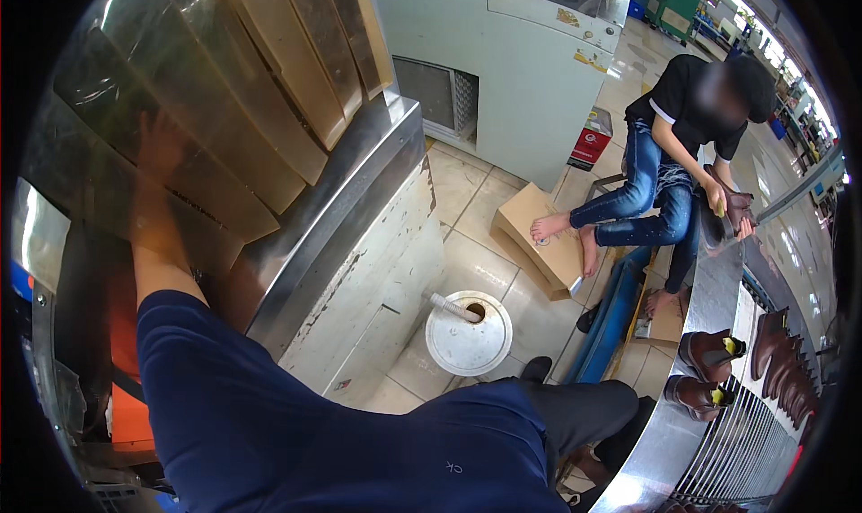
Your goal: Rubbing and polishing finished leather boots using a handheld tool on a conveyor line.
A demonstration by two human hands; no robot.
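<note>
Factory floor with pale tiles, machines all round. Left hand is up at about 10 o'clock, reaching behind translucent amber plastic strips that hang over a steel machine housing; it's blurred through the plastic, so I can't tell if the grip is spread or closed, or whether it's on anything. The dark blue sleeve runs down to 6 o'clock. Right hand isn't visible at all. Moving outward, a white bucket lid with a hose stuck in it sits on the floor near centre. At 3 o'clock another person sits barefoot on a cardboard box, working on a brown boot. More brown boots sit on the curved steel conveyor around 4 o'clock.
</note>
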